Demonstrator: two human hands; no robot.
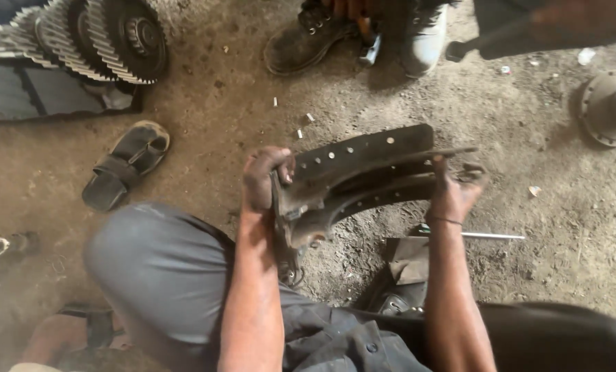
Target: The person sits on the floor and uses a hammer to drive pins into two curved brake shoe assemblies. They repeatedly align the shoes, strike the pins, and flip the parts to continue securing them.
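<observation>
- A cluster of toothed gears (94,38) lies on the dirt floor (218,103) at far left, with a dark sandal (125,164) just below it, well apart from the work.
- The person's left hand (265,178) is wrapped tight around the near end of a curved, rusty brake shoe (363,176), fingers closed over its edge.
- The shoe is held up off the ground between the knees, its arc running from that grip across to the right; the outer face shows a row of small rivet holes, bare of lining as far as can be seen, so the stripping looks largely done and any refitting not begun.
- The right hand (452,196) grips the far end by the web, fingers closed on the metal.
- A thin metal rod (490,235) lies on the ground just beyond that wrist; a round hub (608,107) sits at far right.
- Another person's boots (356,34) stand at the top edge.
</observation>
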